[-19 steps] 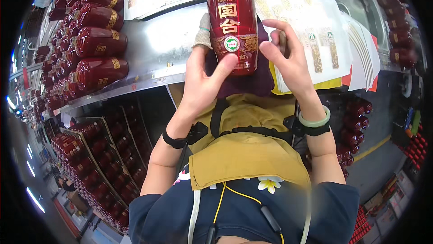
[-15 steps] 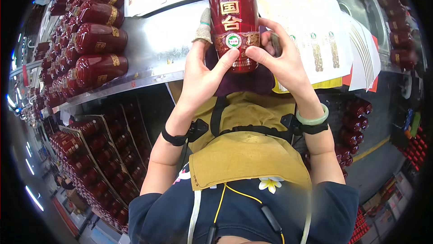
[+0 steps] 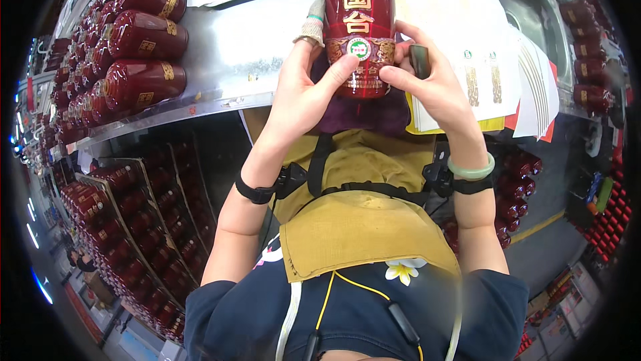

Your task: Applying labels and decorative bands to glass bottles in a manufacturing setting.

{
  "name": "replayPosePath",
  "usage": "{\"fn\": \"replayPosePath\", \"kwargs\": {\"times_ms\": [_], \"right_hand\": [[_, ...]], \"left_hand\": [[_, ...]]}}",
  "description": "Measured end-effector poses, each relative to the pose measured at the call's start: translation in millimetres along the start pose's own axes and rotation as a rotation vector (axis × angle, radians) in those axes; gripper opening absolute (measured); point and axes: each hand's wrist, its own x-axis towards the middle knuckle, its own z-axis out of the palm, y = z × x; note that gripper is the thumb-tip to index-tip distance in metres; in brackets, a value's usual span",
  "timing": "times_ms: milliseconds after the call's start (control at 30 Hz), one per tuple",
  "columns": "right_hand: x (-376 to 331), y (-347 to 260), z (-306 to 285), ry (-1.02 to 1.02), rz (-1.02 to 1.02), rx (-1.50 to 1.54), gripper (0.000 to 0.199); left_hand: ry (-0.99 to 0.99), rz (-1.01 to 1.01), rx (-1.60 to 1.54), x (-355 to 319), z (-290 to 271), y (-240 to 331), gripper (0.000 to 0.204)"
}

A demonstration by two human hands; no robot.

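A grey floor with a yellow line shows at the right, and a large block of dark red bottles, divided by pale boards, fills the space below the work area at the left. The room bends away toward the rim, where strip lights shine at the far left.

The shiny metal tabletop runs across the upper part of the view, scuffed and spotted along its near edge. On its left stand rows of red bottles; on its right lie white label sheets with gold strips, over a yellow sheet, with a metal basin beyond them. A dark purple cloth hangs over the near edge.

One red bottle is over that cloth, neck pointing away from the person, between the two hands. The left hand has its fingers along the bottle's left side, thumb on the front. The right hand pinches the right side between thumb and fingers, with a small dark green piece against the fingers. A grey finger sleeve covers a left fingertip; between the thumbs sits a round green-and-white sticker.
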Motion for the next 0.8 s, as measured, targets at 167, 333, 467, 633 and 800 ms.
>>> {"fn": "replayPosePath", "kwargs": {"times_ms": [167,333,467,633,800], "right_hand": [[-5.8,-10.1,-9.7,-0.020,0.050,-0.082,0.058],[-30.7,-3.9,-2.3,0.213,-0.161,-0.144,0.033],[-38.7,0.5,7.5,0.322,-0.244,-0.361,0.024],[-37.8,-4.6,18.5,0.363,-0.241,-0.476,0.024],[-39.2,-7.7,20.7,0.382,-0.295,-0.477,0.023]], "left_hand": [[-0.011,-0.099,-0.170,-0.5,-1.4,4.4,0.064],[-0.037,-0.044,-0.103,3.2,-3.2,7.4,0.066],[-0.020,-0.114,-0.195,5.2,-4.6,8.0,0.067],[-0.022,-0.090,-0.148,3.9,-2.5,5.3,0.069],[0.009,-0.065,-0.111,4.5,-4.7,-2.5,0.072]]}}
